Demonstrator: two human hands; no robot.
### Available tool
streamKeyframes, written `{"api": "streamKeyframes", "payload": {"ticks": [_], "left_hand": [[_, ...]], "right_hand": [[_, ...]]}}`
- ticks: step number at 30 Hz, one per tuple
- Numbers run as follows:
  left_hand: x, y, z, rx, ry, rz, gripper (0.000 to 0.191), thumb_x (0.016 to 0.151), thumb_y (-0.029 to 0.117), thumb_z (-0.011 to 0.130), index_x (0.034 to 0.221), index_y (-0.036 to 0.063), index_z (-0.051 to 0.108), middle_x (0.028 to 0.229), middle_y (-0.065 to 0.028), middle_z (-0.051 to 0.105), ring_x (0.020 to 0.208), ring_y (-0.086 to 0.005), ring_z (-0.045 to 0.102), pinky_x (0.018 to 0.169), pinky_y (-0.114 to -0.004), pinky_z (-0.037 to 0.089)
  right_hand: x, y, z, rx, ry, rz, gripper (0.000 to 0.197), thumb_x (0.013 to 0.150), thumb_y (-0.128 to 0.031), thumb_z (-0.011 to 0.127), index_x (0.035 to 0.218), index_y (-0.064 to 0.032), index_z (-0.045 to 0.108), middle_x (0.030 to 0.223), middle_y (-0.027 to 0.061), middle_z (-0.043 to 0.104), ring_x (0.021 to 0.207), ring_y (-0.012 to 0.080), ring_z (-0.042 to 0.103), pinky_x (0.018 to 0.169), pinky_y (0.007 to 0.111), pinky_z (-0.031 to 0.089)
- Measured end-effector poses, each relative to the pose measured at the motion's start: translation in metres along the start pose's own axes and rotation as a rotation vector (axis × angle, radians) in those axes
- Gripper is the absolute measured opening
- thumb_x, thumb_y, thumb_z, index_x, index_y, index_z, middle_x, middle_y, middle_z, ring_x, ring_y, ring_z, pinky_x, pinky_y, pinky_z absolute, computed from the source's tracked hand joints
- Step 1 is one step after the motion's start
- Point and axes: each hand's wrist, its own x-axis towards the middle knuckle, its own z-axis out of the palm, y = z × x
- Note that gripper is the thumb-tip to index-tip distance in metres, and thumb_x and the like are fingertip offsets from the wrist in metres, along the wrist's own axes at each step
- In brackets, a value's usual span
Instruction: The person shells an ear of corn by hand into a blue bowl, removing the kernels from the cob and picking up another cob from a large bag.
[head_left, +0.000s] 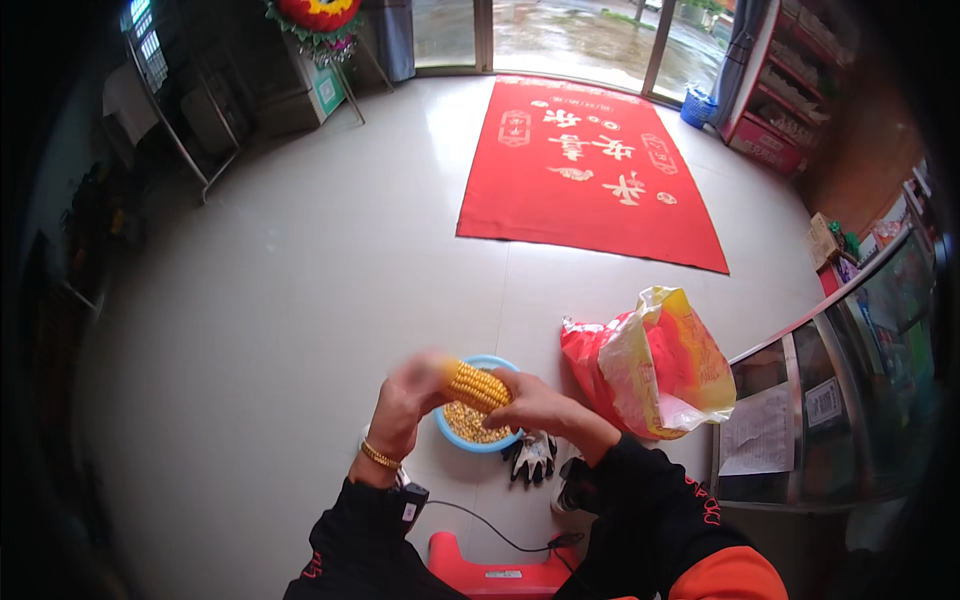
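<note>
An ear of yellow corn (478, 388) is held sideways between my hands, above a light blue plastic basin (474, 448). My right hand (529, 405) grips its right end, thumb below and fingers on top. My left hand (409, 397) is at the other end; motion blurs its fingers. Rows of kernels cover the visible side of the ear. Loose corn kernels (463, 424) lie in the basin, partly hidden by the ear and my hands. A white and black work glove (535, 455) rests on the floor against the basin's right side.
Right of the basin stands an open red and yellow woven sack (645, 367). A glass display case (795, 412) is farther right. Below the basin is a red plastic stool (495, 574), with a black cable (487, 517) running past it. Ahead lies a red mat (585, 187).
</note>
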Motion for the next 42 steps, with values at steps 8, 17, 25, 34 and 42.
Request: {"api": "streamKeyframes", "payload": {"ticks": [8,17,25,34,42], "left_hand": [[0.017,-0.01,-0.011,0.019,0.037,0.022,0.037,0.095,0.016,0.055,0.123,-0.005,0.044,0.106,-0.0111,0.059,0.095,-0.018,0.062,0.084,-0.031,0.054],[0.025,-0.024,-0.013,-0.05,0.096,-0.039,0.036,0.098,0.022,0.048,0.124,-0.0025,0.043,0.106,-0.0103,0.057,0.095,-0.0204,0.062,0.084,-0.036,0.054],[0.037,-0.034,0.002,-0.097,0.141,-0.02,0.03,0.1,0.029,0.043,0.115,0.0031,0.046,0.1,-0.0079,0.056,0.089,-0.0179,0.061,0.077,-0.033,0.054],[0.038,-0.036,0.008,-0.186,0.154,0.028,0.029,0.1,0.023,0.045,0.115,-0.0006,0.044,0.1,-0.0078,0.053,0.088,-0.015,0.057,0.079,-0.029,0.051],[0.045,-0.047,0.011,-0.148,0.246,0.092,0.031,0.099,0.027,0.046,0.112,-0.001,0.045,0.095,-0.0058,0.054,0.085,-0.0119,0.054,0.079,-0.026,0.047]], "right_hand": [[0.017,0.002,0.008,-0.24,0.061,-0.051,0.057,0.069,-0.025,0.072,0.116,-0.0032,0.049,0.092,0.0153,0.061,0.083,0.0246,0.062,0.07,0.035,0.05],[0.027,0.022,0.021,-0.237,0.124,-0.064,0.054,0.069,-0.028,0.072,0.109,-0.0004,0.048,0.1,0.0219,0.06,0.095,0.0346,0.06,0.082,0.04,0.046],[0.024,0.026,0.014,-0.241,0.172,-0.078,0.056,0.068,-0.028,0.071,0.11,-0.0003,0.047,0.1,0.0231,0.06,0.096,0.036,0.059,0.082,0.041,0.046],[0.021,0.023,0.011,-0.228,0.161,-0.073,0.058,0.068,-0.03,0.071,0.112,-0.0002,0.048,0.1,0.0225,0.061,0.095,0.0347,0.06,0.081,0.04,0.047],[0.015,0.013,0.008,-0.146,0.129,-0.014,0.061,0.066,-0.03,0.072,0.115,-0.002,0.049,0.1,0.0205,0.062,0.092,0.0312,0.062,0.079,0.038,0.048]]}}
